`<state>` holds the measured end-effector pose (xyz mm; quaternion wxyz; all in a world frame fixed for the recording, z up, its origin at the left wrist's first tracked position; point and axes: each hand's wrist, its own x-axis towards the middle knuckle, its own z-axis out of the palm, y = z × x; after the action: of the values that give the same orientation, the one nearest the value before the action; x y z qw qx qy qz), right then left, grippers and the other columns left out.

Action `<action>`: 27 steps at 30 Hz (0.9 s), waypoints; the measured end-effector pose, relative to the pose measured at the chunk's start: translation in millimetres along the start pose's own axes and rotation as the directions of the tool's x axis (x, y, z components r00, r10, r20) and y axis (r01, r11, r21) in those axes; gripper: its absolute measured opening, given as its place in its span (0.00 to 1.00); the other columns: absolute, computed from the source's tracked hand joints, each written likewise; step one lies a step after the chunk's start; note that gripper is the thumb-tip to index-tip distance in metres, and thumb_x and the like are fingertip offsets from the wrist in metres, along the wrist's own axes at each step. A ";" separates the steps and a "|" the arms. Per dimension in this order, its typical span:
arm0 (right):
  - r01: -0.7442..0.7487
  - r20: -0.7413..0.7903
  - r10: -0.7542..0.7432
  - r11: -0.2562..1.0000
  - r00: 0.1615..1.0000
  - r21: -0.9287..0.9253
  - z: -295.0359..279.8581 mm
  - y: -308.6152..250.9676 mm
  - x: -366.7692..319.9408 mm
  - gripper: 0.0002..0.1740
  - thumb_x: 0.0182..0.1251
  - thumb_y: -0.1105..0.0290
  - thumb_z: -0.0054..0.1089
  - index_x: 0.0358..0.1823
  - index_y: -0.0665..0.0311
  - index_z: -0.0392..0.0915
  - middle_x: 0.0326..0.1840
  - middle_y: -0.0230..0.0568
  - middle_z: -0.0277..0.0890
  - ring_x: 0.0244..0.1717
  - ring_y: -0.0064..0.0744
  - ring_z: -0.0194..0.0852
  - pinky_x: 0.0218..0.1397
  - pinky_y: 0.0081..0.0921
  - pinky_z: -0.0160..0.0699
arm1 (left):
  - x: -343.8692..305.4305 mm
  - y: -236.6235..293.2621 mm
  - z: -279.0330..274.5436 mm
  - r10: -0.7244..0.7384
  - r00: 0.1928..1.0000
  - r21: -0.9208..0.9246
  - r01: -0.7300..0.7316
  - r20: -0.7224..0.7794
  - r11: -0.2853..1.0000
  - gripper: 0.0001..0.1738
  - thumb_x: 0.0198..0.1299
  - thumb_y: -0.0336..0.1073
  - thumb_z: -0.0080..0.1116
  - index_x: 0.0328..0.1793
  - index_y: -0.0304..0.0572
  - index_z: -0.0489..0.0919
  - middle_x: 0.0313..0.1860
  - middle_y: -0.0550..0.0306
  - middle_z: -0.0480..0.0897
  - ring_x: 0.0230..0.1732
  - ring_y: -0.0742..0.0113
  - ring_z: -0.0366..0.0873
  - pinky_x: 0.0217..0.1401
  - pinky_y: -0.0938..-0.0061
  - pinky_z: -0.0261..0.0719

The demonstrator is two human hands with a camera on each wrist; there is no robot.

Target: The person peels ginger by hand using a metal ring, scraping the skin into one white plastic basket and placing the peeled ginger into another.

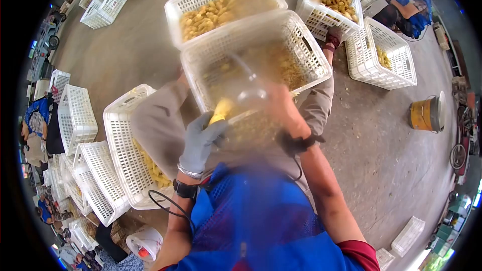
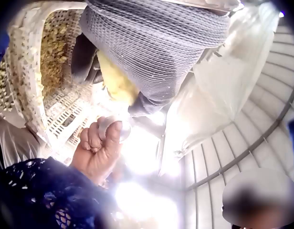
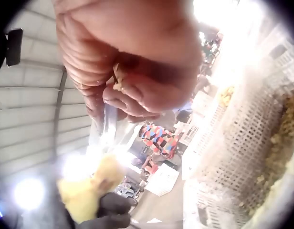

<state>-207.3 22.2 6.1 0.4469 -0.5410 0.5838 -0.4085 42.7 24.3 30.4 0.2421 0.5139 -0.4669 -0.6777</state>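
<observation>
My left hand [image 1: 197, 139], in a grey knit glove with dark fingertips, holds a peeled yellow root [image 1: 221, 110] over the near edge of a white crate [image 1: 316, 68]. That root [image 2: 117, 82] shows between the gloved fingers in the left wrist view. Close on its right, my bare right hand [image 1: 283, 108] is blurred in the head view. Its fingers curl round a shiny tool [image 2: 114, 130], whose kind I cannot tell. A pale scrap [image 3: 118, 78] clings to the right fingers in the right wrist view. Yellow scraps [image 1: 291, 73] lie in the crate.
A crate [image 1: 173, 12] of yellow roots stands just beyond. More white crates stand at left [image 1: 113, 140] and right [image 1: 406, 70]. A yellow bucket [image 1: 422, 115] stands on the floor at right. A person in blue [image 1: 414, 7] sits at the upper right.
</observation>
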 end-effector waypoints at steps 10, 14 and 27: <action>0.110 -0.009 -0.110 0.994 0.994 0.017 25.0 12.7 -15.5 0.20 0.63 0.62 0.77 0.51 0.66 0.88 0.39 0.50 0.86 0.37 0.33 0.81 0.41 0.33 0.79 | 12.3 -66.2 -1.2 0.394 0.918 0.153 -0.397 0.051 0.905 0.29 0.78 0.52 0.41 0.57 0.32 0.83 0.36 0.54 0.87 0.22 0.73 0.76 0.24 0.80 0.71; -0.002 -0.083 0.013 0.991 0.996 0.134 -2.6 -6.2 -7.7 0.16 0.64 0.64 0.76 0.47 0.66 0.88 0.36 0.49 0.84 0.36 0.35 0.81 0.41 0.35 0.79 | -4.2 -32.3 19.0 0.213 0.977 -0.111 -0.210 0.012 0.971 0.31 0.75 0.57 0.46 0.54 0.32 0.84 0.35 0.55 0.87 0.21 0.77 0.74 0.21 0.82 0.68; 0.160 -0.100 -0.156 0.986 0.983 0.041 23.9 1.7 -3.0 0.13 0.63 0.68 0.73 0.45 0.67 0.88 0.28 0.42 0.80 0.30 0.24 0.75 0.32 0.30 0.73 | -0.6 -34.1 14.0 0.114 0.993 -0.179 -0.114 -0.013 0.977 0.27 0.71 0.51 0.58 0.58 0.31 0.83 0.36 0.59 0.87 0.23 0.80 0.76 0.22 0.84 0.69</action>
<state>-184.6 25.5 -1.7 0.3974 -0.5543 0.5497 -0.4823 35.1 45.4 1.1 0.3264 0.4632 -0.4326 -0.7013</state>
